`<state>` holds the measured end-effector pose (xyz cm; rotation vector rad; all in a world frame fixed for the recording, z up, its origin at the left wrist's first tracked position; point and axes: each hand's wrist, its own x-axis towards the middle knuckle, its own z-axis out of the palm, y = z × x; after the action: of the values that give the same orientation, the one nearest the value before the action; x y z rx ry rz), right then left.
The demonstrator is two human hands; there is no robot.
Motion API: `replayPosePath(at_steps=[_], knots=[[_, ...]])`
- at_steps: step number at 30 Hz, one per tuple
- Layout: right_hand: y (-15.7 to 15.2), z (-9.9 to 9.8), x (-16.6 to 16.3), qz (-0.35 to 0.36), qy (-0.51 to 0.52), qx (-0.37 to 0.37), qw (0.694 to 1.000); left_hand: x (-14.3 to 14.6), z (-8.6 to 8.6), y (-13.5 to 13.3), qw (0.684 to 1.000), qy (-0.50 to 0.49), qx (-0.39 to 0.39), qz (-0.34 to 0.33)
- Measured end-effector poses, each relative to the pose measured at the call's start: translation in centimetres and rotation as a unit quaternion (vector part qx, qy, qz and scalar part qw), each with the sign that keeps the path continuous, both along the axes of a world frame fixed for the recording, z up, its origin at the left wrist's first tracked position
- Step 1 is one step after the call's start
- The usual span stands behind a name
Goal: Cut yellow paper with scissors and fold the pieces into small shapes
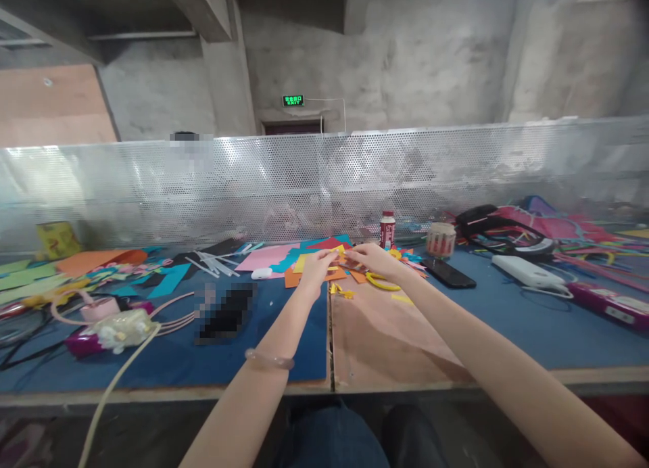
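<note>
My left hand [318, 265] reaches over a pile of coloured paper, its fingers pinched at a small yellow paper piece [339, 250]. Facing it, my right hand [374, 258] has its fingers bent together at the same piece; exactly how they grip is too small to tell. Beneath lie orange paper [291, 277] and yellow paper [300, 264], with pink paper [263, 257] to the left. A yellow curved handle [384, 284], perhaps of scissors, rests below my right wrist. Yellow scraps [342, 292] lie just in front of my hands.
A red bottle [387, 230], a jar [441, 241], a black phone [449, 273] and a white power bank [527, 272] stand or lie rightward. Leftward are white sticks [210, 264], a white case [261, 274] and a cabled power strip [114, 329]. A perforated metal screen [284, 177] borders the back.
</note>
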<state>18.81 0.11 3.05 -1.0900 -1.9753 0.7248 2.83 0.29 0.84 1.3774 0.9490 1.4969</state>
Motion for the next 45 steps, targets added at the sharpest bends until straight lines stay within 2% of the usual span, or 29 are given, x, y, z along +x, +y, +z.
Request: replayPosePath(at_steps=[4,7,11,17,20,25,34,40,45], knots=[[0.6,-0.3,-1.2,0.020,0.069,-0.001,0.997,0.0,0.1,0.0,1.000,0.001,-0.017,0.002],[0.5,-1.3,-1.2,-0.010,0.105,0.061,0.993,0.2,0.2,-0.3,0.999,-0.025,-0.037,-0.003],[0.6,-2.4,-1.0,-0.087,0.051,0.180,0.979,0.3,0.1,-0.7,0.996,-0.057,-0.065,-0.039],[1.2,-3.0,-1.5,-0.070,0.013,0.254,0.965,-0.1,0.1,-0.6,0.990,-0.104,-0.069,-0.071],[1.0,-2.8,-1.3,-0.057,0.031,0.240,0.969,-0.2,0.2,-0.6,0.986,-0.116,-0.074,-0.090],[0.8,-2.7,-0.6,-0.012,0.088,0.162,0.983,-0.1,0.5,-0.9,0.982,-0.118,-0.082,-0.125],[1.9,-3.5,0.0,0.040,0.186,0.071,0.979,-0.4,-0.1,-0.2,0.975,-0.094,-0.077,-0.184],[1.9,-3.4,0.5,0.073,0.205,0.033,0.975,-0.4,-0.2,-0.2,0.970,-0.068,-0.093,-0.215],[1.6,-3.2,0.6,0.063,0.152,0.051,0.985,-0.3,0.0,-0.5,0.967,-0.053,-0.115,-0.220]])
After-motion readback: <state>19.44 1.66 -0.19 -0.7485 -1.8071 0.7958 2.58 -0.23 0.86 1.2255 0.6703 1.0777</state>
